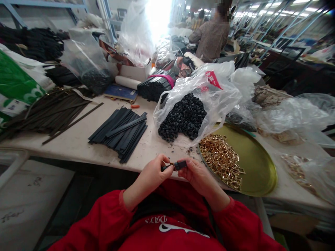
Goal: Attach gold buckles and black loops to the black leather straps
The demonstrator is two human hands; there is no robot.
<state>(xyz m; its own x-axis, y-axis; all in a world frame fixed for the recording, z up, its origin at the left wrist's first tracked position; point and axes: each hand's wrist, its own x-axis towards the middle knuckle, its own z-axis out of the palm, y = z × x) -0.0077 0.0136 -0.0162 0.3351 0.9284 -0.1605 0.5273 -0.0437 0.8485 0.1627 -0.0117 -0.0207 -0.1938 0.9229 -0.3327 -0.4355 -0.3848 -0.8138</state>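
Close to my body at the table's front edge, my left hand (159, 169) and my right hand (197, 174) meet over a short black strap (181, 165). Both hands are closed on it, thumbs and fingers pinching. A small gold buckle (172, 166) sits on the strap between my fingertips; its details are too small to make out. Left of my hands lies a pile of flat black strips (123, 130). Beyond them, small black loops (183, 116) spill from an open clear plastic bag (220, 82). Gold buckles (222, 158) are heaped on a round gold tray (259, 167) to the right.
Long dark brown strips (57, 108) cover the table's left side. Behind stand a blue notebook (121, 92), a black bundle with a pink tie (155, 85) and a plastic bag of dark pieces (96, 76). More bags (288, 115) crowd the right. A person (213, 36) is farther back.
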